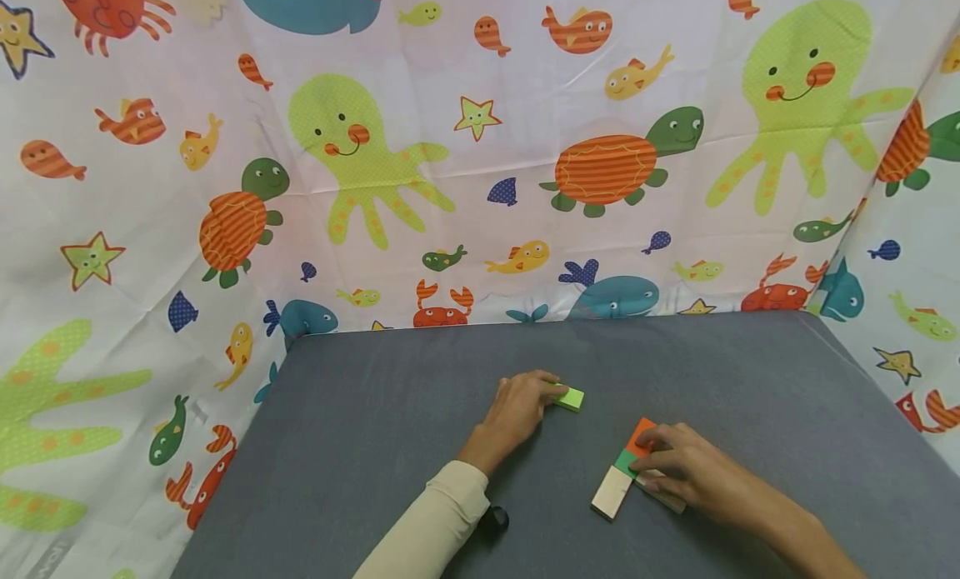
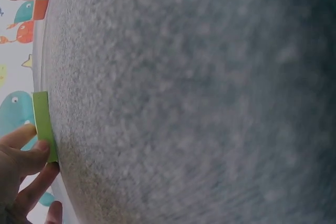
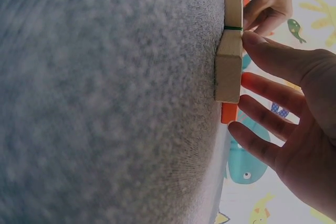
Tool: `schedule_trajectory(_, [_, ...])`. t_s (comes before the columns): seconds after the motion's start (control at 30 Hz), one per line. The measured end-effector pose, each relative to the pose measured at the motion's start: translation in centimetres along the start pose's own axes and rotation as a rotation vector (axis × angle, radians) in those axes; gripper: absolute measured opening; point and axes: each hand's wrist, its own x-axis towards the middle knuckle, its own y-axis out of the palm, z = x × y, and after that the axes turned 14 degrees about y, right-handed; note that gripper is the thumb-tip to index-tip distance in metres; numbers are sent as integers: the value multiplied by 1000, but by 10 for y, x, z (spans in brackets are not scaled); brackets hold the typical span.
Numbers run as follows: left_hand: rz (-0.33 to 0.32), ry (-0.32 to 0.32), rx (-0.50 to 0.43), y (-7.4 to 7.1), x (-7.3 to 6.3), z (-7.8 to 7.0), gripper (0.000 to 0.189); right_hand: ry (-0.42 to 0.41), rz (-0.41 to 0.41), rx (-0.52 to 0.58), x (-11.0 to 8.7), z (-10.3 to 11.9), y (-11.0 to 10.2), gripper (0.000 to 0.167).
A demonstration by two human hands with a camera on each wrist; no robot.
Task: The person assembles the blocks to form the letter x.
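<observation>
My left hand pinches a flat lime green block on the grey table; the left wrist view shows thumb and fingertips at one end of that block. To the right, an orange block, a green block and a plain wooden block lie in a slanting row, touching. A second wooden block angles off beside the green one, partly hidden under my right hand. In the right wrist view the right hand's fingers spread out, thumb and fingertips touching the blocks' top side.
The grey table reaches back to a white curtain printed with sea animals, which hangs along the back and both sides. A dark strap end sticks out at the left sleeve.
</observation>
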Motion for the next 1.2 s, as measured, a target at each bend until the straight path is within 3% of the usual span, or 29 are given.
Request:
schedule_trajectory(0.5, [-54,37,-39,-1,0,7,30,-78,-68,3,0,-3,2,28])
schedule_trajectory(1.2, [0,-11,-76,-3,1,8,31,-70,-50,10,1,-2,2,26])
